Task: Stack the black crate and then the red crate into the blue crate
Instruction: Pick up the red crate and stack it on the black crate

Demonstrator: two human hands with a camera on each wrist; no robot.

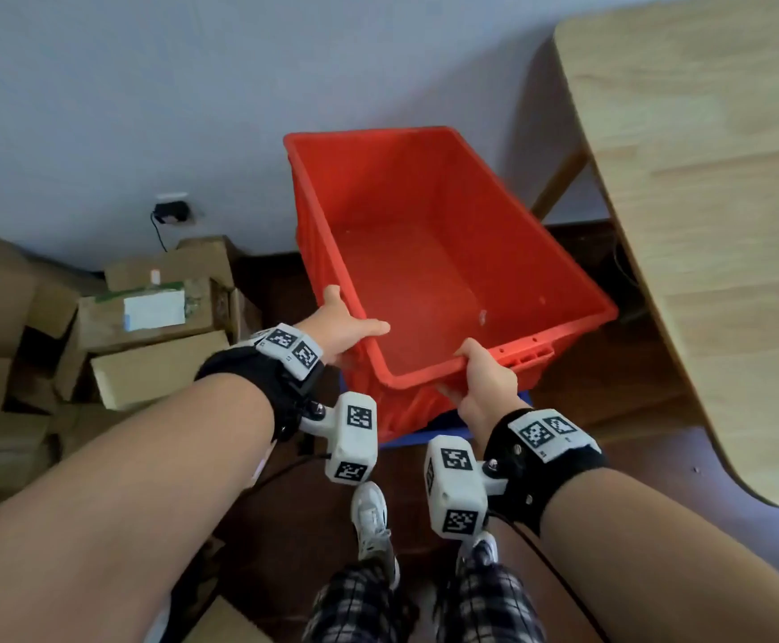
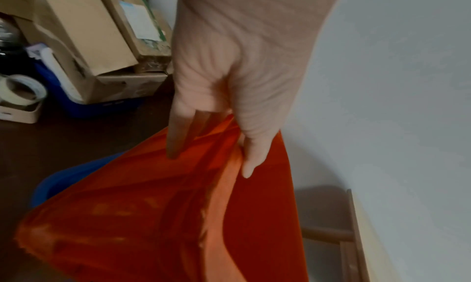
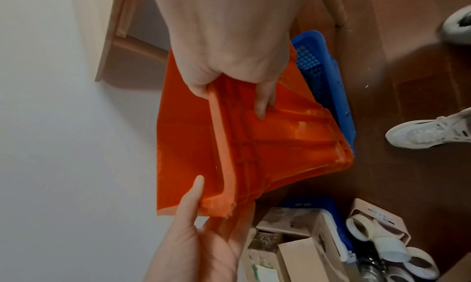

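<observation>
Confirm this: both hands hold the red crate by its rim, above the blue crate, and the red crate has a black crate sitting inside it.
Not quite. Both hands, left hand and right hand, do hold the red crate by its rim above the blue crate, but the head view shows the red crate empty, no black crate inside.

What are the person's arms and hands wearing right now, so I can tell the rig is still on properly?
Both forearms are bare, no sleeves or gloves. The left hand and right hand each have a black wrist strap carrying white blocks printed with black-and-white square markers, plus a white marker-covered camera block below. A thin black cable trails from each.
</observation>
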